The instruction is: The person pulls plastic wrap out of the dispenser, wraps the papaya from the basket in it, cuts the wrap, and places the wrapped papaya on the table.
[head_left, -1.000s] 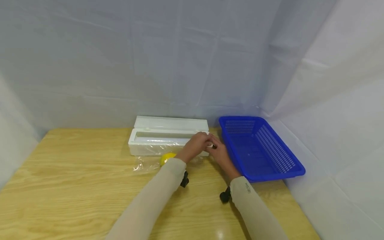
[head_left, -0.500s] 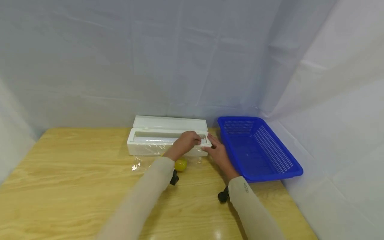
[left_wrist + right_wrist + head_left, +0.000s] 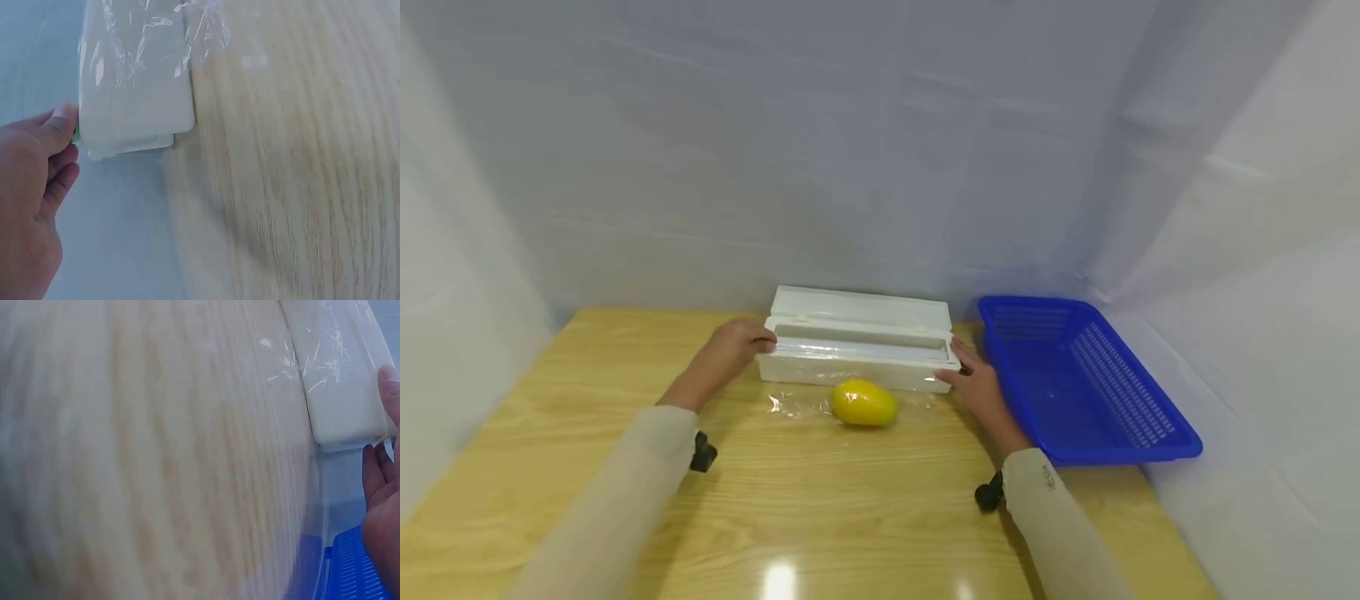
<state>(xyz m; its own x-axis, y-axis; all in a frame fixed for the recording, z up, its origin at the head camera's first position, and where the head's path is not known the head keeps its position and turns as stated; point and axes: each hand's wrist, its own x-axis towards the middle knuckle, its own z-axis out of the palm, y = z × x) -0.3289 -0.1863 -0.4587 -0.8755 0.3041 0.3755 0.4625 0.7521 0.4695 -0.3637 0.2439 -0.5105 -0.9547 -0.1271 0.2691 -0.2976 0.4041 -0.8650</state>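
Here's the left hand (image 3: 733, 346), left of centre in the frame, thumb and forefinger pinched on a small green bit (image 3: 76, 133) at the box (image 3: 797, 369)'s end. Over at centre right, the right hand (image 3: 977, 387) clamps the box's other end, thumb on the front. The lid (image 3: 861, 308) leans back, the roll (image 3: 857, 347) shows, and film (image 3: 796, 406) spills down the front to the table (image 3: 820, 500). The yellow fruit (image 3: 862, 402) sits just below the frame's centre amid that film; under or over it, I can't tell. Looks like a cutting stroke's end to me. Best keep that right grip firm so the box can't skid, the left pinch low and level along the edge, and the film taut, or it may bunch or tear.
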